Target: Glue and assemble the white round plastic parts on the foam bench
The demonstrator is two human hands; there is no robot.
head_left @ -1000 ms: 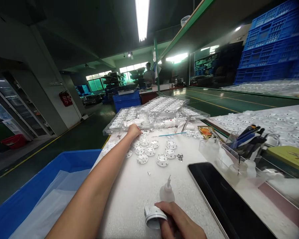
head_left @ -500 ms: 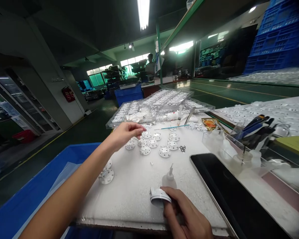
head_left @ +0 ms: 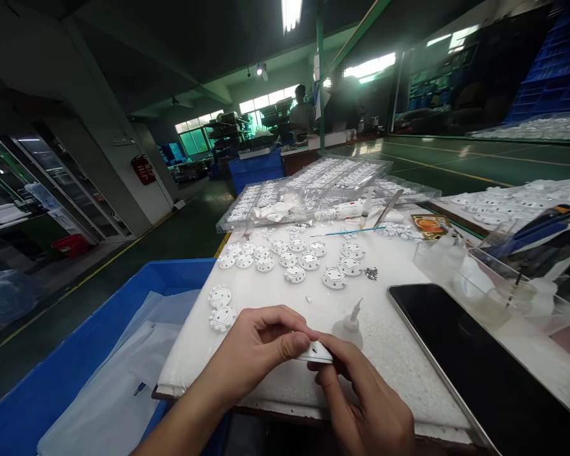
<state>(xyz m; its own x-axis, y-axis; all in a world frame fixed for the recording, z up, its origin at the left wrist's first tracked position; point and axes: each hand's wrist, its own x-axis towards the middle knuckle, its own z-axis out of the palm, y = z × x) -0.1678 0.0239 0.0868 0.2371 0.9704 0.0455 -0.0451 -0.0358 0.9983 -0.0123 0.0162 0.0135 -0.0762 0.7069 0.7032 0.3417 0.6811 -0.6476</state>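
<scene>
one white plastic housing [head_left: 316, 353], above the near edge of the bench [head_left: 261, 294]: right hand [head_left: 363, 386] pinching its rim between thumb and fingers; left hand [head_left: 251, 348] nearly closed opposite, its hold hidden. probably light, stiff, slick; best gripped by the rim.

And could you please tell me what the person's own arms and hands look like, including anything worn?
The left hand and right hand wear no gloves, and no rings show on them. The left forearm is bare as far as it shows, without sleeve, watch or bracelet. The right forearm is out of view.
</scene>
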